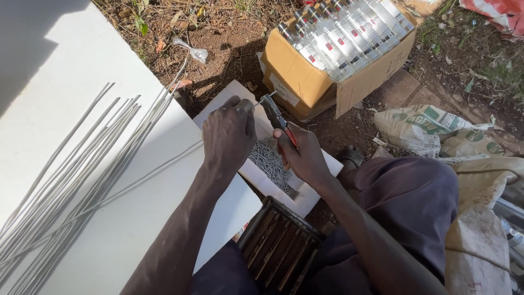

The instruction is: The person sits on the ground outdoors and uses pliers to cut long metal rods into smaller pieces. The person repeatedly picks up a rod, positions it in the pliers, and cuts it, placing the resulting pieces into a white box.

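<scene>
Left hand (pixel 229 134): your fingers are curled tight around a single grey wire (pixel 153 166), pinching it near its end. That wire runs from your fist leftward across the white board (pixel 82 65), which serves as the reference landmark below. A loose bundle of long grey wires (pixel 65 180) lies on the board's left part, fanning toward its upper edge.

Right hand (pixel 303 155): just right of the board's edge, your fingers are closed on the red handles of a pair of pliers (pixel 275 117). The plier nose points up and left and meets the short wire tip projecting from your left fist.

Beneath both hands, off the board's right edge, a smaller white tray (pixel 314 196) holds a heap of short cut wire pieces (pixel 270 164). Below it sits a dark slatted stool (pixel 278 246). Further right and above the board, a cardboard box (pixel 297 71) of clear bottles (pixel 341 38) stands on bare soil. Printed sacks (pixel 431 128) lie well to the right.
</scene>
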